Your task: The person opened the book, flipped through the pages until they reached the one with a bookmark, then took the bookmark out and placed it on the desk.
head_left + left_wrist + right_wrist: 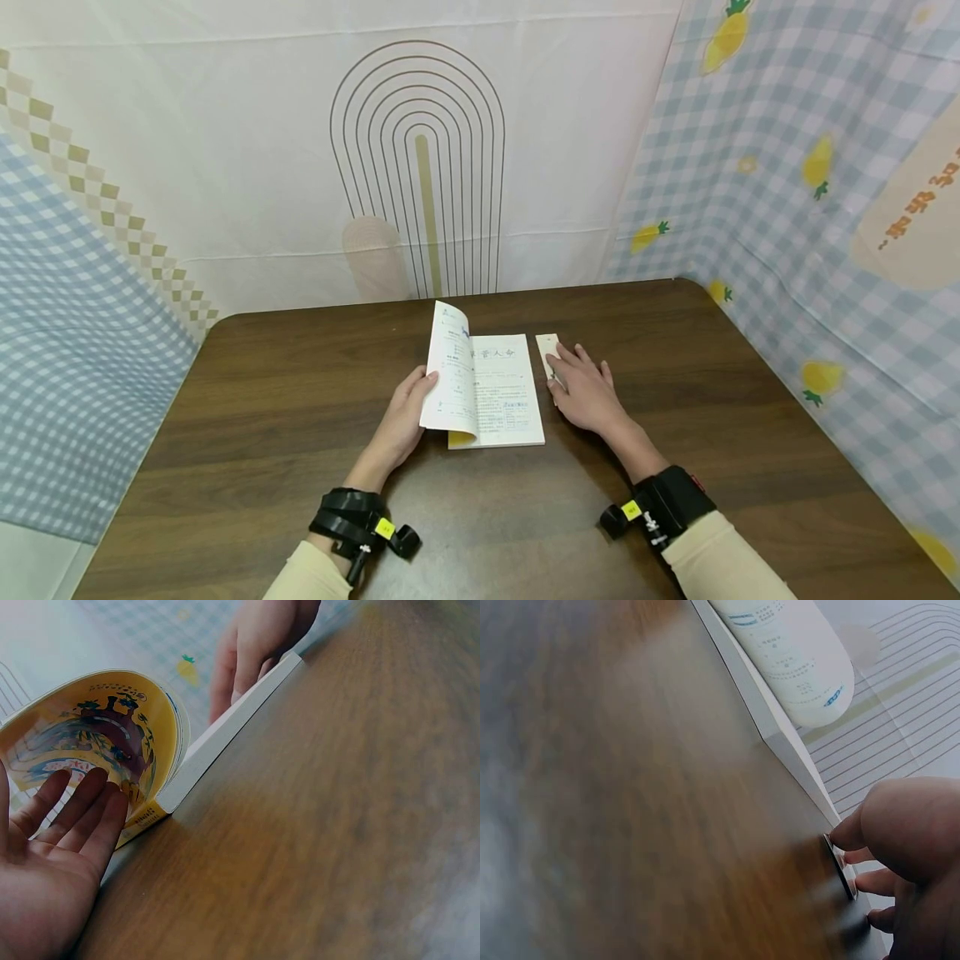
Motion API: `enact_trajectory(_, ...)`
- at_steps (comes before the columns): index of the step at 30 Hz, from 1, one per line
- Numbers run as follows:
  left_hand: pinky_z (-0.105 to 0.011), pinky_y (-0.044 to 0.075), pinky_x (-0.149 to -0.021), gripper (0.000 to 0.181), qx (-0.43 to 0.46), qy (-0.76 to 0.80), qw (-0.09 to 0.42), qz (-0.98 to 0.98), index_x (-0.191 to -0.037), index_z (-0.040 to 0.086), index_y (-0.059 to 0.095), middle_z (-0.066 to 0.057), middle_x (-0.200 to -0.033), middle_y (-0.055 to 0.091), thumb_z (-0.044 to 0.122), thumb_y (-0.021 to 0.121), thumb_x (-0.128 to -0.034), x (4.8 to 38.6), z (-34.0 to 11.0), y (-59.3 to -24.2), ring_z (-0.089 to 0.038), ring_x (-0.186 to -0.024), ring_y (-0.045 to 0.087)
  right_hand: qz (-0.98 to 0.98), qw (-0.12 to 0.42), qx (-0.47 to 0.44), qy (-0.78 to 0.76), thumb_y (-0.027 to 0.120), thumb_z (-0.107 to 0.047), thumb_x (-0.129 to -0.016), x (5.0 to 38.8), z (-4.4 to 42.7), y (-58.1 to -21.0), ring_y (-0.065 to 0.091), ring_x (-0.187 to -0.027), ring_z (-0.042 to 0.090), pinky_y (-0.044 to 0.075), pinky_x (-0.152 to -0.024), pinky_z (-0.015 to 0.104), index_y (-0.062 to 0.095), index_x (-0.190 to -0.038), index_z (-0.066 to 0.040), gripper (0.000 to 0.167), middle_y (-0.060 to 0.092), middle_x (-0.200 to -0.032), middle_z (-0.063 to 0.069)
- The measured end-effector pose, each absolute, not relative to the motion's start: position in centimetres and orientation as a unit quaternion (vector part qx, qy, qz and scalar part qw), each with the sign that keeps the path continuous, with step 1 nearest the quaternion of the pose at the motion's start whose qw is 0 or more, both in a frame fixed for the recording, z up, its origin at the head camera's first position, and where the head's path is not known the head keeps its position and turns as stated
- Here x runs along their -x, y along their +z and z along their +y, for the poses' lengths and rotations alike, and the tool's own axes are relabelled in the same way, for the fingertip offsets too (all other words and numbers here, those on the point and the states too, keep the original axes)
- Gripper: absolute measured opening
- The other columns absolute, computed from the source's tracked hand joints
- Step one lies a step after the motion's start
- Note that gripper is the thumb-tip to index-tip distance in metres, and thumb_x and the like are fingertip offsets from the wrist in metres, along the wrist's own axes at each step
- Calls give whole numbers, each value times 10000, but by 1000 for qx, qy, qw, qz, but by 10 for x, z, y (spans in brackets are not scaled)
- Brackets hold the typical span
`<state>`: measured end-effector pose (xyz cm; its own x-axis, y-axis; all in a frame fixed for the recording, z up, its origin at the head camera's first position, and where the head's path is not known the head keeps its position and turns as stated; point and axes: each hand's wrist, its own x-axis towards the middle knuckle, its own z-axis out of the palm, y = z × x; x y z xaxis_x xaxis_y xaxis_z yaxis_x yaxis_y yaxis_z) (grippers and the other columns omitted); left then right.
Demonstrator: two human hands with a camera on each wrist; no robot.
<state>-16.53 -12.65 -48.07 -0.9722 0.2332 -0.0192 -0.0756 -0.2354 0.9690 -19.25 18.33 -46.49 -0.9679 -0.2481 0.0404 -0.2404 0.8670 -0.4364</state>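
Note:
An open paperback book (pixel 508 392) lies on the table, its left part raised and curving up. My left hand (pixel 405 412) holds that raised part, thumb on the printed page and fingers behind. The left wrist view shows those fingers against the yellow illustrated cover (pixel 120 735). Just right of the book is a narrow white strip, apparently a bookmark (pixel 547 343). Over its lower part is my right hand (pixel 588 392), with thumb and fingertips at the strip. From the right wrist, the strip's thin dark edge (pixel 841 868) shows beside the fingertips.
The brown wooden table (pixel 285 400) extends around the book. Behind it hangs a white cloth (pixel 262 167) with line arches. Blue checked cloths with pineapple prints border the right side (pixel 780 250), and a blue checked cloth (pixel 67 333) borders the left.

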Motion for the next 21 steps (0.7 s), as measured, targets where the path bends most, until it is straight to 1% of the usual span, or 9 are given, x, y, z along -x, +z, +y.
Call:
enact_trajectory(6, -295, 570, -801, 434, -65, 784, 100, 609, -1457, -6, 492, -168, -1204, 660, 284, 407, -1145, 165, -126, -480, -192, -991, 692, 965, 10, 116, -233, 577, -185, -1077, 196, 196, -461, 190, -1570, 483, 103, -1166, 792, 507, -1556, -27, 510, 337, -1681, 214)
enact_trajectory(11, -291, 568, -804, 433, -65, 784, 97, 609, -1465, -7, 488, -165, -1205, 661, 274, 410, -1145, 165, -126, -480, -189, -994, 691, 965, 14, 107, -238, 562, -186, -1085, 200, 207, -462, 177, -1578, 464, 97, -1178, 776, 487, -1563, -10, 515, 316, -1686, 229)
enact_trajectory(21, -290, 568, -795, 431, -64, 786, 98, 607, -1449, -16, 491, -151, -1178, 666, 276, 398, -1146, 166, -126, -480, -184, -978, 692, 965, 13, 110, -237, 561, -181, -1085, 201, 209, -464, 175, -1578, 465, 96, -1180, 774, 483, -1565, -8, 517, 314, -1687, 229)
